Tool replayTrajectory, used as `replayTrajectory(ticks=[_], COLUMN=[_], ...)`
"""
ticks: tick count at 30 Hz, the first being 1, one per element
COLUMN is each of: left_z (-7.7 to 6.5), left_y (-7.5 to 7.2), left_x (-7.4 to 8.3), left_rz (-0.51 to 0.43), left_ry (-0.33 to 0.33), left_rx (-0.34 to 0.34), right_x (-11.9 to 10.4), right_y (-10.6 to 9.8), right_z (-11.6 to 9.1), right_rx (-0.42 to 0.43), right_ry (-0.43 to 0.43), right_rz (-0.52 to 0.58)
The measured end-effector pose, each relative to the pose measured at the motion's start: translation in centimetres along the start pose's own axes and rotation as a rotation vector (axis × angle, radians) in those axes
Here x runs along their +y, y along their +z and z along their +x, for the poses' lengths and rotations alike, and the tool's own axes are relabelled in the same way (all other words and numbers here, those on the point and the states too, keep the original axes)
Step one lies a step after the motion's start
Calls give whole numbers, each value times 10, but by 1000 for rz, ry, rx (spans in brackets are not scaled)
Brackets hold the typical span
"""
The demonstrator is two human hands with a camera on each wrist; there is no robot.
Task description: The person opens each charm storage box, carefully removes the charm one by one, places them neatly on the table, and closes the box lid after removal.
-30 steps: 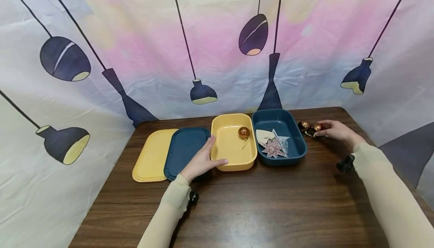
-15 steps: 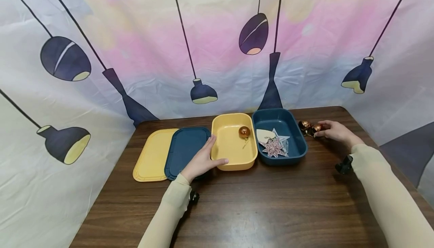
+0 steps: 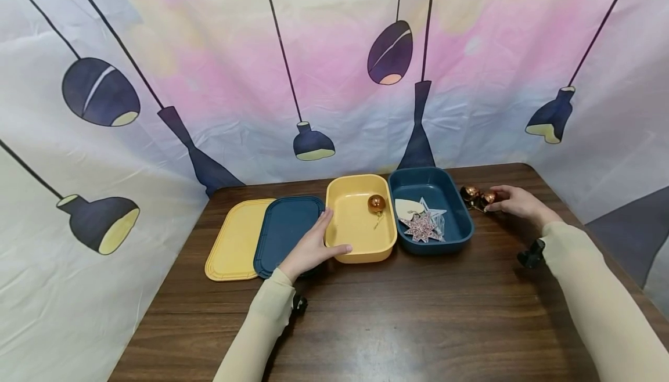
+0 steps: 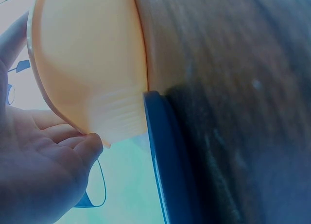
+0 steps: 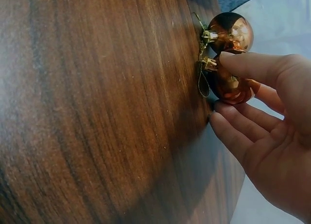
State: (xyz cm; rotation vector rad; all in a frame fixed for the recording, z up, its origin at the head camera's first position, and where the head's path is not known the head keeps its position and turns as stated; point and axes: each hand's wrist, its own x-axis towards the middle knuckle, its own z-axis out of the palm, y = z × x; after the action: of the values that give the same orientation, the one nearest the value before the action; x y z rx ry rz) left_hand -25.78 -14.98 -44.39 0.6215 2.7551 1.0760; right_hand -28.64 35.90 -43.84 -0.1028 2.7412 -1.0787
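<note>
At the left front corner of a yellow container (image 3: 360, 254), my left hand (image 3: 308, 245) holds the wall, thumb along the front and fingers at the left side. In the left wrist view its fingers curl against the rim. My right hand (image 3: 517, 203) pinches a shiny copper bauble (image 5: 228, 85) between thumb and fingers at the table's right side. Beside it, a second copper bauble (image 5: 232, 32) lies close, and both have gold caps and thread loops. Another copper bauble (image 3: 376, 204) lies inside the yellow container.
A dark blue container (image 3: 460, 242) stands against the yellow one's right side. It holds a glittery pink star (image 3: 422, 228), a pale ornament (image 3: 409, 209) and a silvery star (image 3: 438, 213). Left lie a blue lid (image 3: 287, 231) and a yellow lid (image 3: 232, 242), overlapping. A printed cloth (image 3: 345, 92) hangs behind the table.
</note>
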Motion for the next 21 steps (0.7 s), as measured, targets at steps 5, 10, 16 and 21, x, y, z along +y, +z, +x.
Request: replayTrajectory(ticks=[5, 10, 16, 21], left_z=[0, 0, 0, 0], left_y=[0, 0, 0, 1], left_x=[0, 0, -1, -1], left_rz=[-4, -6, -13, -18], left_ry=[1, 3, 1, 3], left_rx=[-3, -1, -1, 2], right_x=[1, 1, -1, -7], right_y=[-1, -1, -3, -9], right_z=[0, -2, -3, -2], right_rx=[-2, -2, -6, -24], right_ry=[-10, -12, -6, 15], right_rz=[9, 11, 18, 45])
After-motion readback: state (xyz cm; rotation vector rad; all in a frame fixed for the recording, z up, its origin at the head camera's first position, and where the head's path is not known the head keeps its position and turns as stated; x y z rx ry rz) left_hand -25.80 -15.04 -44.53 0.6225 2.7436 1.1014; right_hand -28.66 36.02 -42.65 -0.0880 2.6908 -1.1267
